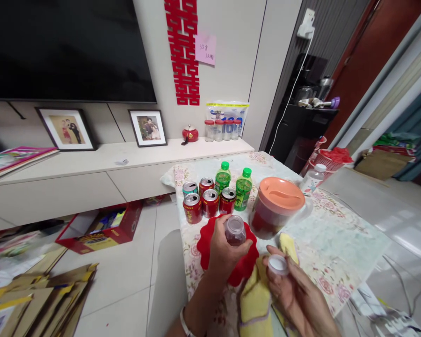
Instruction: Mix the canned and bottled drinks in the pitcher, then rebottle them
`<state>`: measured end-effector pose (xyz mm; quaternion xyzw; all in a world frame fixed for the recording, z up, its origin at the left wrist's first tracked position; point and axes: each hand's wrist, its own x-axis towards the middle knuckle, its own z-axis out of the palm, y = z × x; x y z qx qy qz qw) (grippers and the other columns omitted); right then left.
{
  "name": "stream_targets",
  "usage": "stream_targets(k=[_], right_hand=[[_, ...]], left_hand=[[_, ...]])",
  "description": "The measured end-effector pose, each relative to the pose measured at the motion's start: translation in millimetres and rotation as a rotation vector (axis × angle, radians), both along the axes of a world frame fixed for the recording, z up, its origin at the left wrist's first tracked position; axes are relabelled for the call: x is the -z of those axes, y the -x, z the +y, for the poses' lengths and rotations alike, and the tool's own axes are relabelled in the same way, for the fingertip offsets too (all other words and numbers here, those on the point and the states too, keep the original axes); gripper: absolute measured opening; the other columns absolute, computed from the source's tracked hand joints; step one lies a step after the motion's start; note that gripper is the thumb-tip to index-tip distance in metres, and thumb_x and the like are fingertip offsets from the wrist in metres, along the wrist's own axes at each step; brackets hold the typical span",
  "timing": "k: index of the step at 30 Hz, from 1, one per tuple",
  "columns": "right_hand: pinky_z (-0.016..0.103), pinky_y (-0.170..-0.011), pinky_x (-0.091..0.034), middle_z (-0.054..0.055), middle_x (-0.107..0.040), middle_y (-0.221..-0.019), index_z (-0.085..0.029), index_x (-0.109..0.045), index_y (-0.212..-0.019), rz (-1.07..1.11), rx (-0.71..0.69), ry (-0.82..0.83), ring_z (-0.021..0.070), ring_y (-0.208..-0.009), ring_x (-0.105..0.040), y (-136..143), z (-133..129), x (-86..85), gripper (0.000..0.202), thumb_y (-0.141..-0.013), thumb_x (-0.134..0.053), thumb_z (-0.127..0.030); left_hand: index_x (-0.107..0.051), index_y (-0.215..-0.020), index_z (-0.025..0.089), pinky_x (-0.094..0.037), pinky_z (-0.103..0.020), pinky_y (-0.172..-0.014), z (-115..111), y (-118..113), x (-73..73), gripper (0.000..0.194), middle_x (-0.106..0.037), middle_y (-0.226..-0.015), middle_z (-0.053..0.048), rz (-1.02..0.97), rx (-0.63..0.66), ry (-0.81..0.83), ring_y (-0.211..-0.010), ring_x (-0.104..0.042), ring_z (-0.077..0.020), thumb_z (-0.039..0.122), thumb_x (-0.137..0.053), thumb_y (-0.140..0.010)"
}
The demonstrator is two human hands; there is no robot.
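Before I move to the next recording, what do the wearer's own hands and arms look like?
Both the left hand and right hand are bare, without gloves. A slim, pale, silvery bracelet circles the left wrist. No sleeve shows on either arm.

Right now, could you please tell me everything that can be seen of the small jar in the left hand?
The small jar is see-through, with a rounded body and a wide, round, uncovered mouth facing up toward the camera. It looks like plastic or glass. A reddish-purple tint shows through the wall; whether that is contents or the red scalloped mat behind it, I cannot tell. The left hand grips it with fingers around its sides. In the view it sits just left of the lidded pitcher.
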<state>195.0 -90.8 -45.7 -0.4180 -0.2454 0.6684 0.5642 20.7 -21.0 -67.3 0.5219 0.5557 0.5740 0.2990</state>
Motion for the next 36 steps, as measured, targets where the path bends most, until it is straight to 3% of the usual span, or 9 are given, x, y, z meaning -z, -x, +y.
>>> stream_targets(k=[3,6,8,13,23,28,32,36], right_hand=[[0.036,-0.072,-0.062,0.011,-0.081,-0.094,-0.023,-0.080,-0.118,-0.255,0.000,-0.182,0.0220,-0.075,-0.073,7.4,9.8,-15.2,0.045,-0.087,-0.075,-0.056],[0.040,-0.095,-0.059,0.010,-0.078,-0.122,-0.029,-0.077,-0.126,-0.663,0.007,-0.457,0.0274,-0.105,-0.074,8.8,28.1,-36.9,0.042,-0.091,-0.072,-0.052],[0.041,-0.101,-0.056,0.009,-0.075,-0.131,-0.030,-0.076,-0.126,-0.866,0.013,-0.644,0.0291,-0.119,-0.070,13.3,42.9,-50.1,0.037,-0.092,-0.073,-0.046],[0.040,-0.098,-0.057,0.010,-0.076,-0.124,-0.026,-0.070,-0.130,-1.045,-0.062,-0.934,0.0258,-0.115,-0.071,36.8,73.9,-61.4,0.034,-0.097,-0.066,-0.030],[0.040,-0.100,-0.057,0.010,-0.076,-0.122,-0.024,-0.072,-0.125,-1.099,-0.235,-1.013,0.0247,-0.114,-0.071,53.7,87.3,-57.0,0.031,-0.096,-0.060,-0.020],[0.043,-0.097,-0.058,0.010,-0.075,-0.117,-0.024,-0.071,-0.125,-1.162,-0.224,-0.994,0.0263,-0.111,-0.069,60.3,84.5,-60.4,0.032,-0.095,-0.061,-0.018],[0.048,-0.093,-0.060,0.011,-0.073,-0.111,-0.025,-0.071,-0.123,-1.244,-0.122,-0.976,0.0292,-0.108,-0.067,68.2,80.2,-55.8,0.033,-0.093,-0.060,-0.015],[0.052,-0.104,-0.056,0.016,-0.066,-0.132,-0.020,-0.066,-0.130,-1.276,-0.216,-0.951,0.0312,-0.123,-0.062,65.2,75.8,-58.7,0.039,-0.091,-0.061,-0.014]], left_hand=[[-0.059,-0.121,0.020,-0.058,-0.040,-0.096,0.8,-0.4,0.4,0.065,-0.072,-0.115,-0.009,-0.010,-0.004,-0.003,-0.106,-0.071,-0.0264,0.025,-0.082,-0.061],[-0.059,-0.122,0.020,-0.058,-0.040,-0.097,0.8,-0.8,2.5,0.066,-0.073,-0.116,-0.009,-0.014,-0.011,-0.005,-0.108,-0.072,-0.0273,0.025,-0.084,-0.060],[-0.059,-0.122,0.021,-0.058,-0.039,-0.097,0.4,-1.0,3.2,0.067,-0.073,-0.117,-0.009,-0.013,-0.013,-0.002,-0.109,-0.072,-0.0277,0.027,-0.085,-0.061],[-0.058,-0.123,0.021,-0.059,-0.038,-0.091,0.2,-1.0,-2.3,0.064,-0.073,-0.117,-0.011,-0.033,0.005,0.001,-0.105,-0.073,-0.0277,0.034,-0.083,-0.065],[-0.059,-0.124,0.018,-0.060,-0.037,-0.084,1.0,-0.3,1.3,0.061,-0.074,-0.112,-0.012,-0.063,0.029,-0.031,-0.097,-0.074,-0.0266,0.033,-0.078,-0.067],[-0.059,-0.124,0.019,-0.061,-0.037,-0.081,1.1,1.0,2.7,0.063,-0.076,-0.110,-0.011,-0.078,0.022,0.033,-0.093,-0.075,-0.0274,0.034,-0.079,-0.066],[-0.061,-0.123,0.019,-0.061,-0.038,-0.087,1.5,2.5,2.3,0.051,-0.077,-0.115,-0.013,-0.101,0.020,0.006,-0.102,-0.075,-0.0283,0.034,-0.071,-0.075],[-0.061,-0.122,0.019,-0.062,-0.038,-0.084,1.0,2.9,3.2,0.048,-0.078,-0.115,-0.013,-0.101,0.020,0.013,-0.101,-0.076,-0.0284,0.036,-0.068,-0.078]])
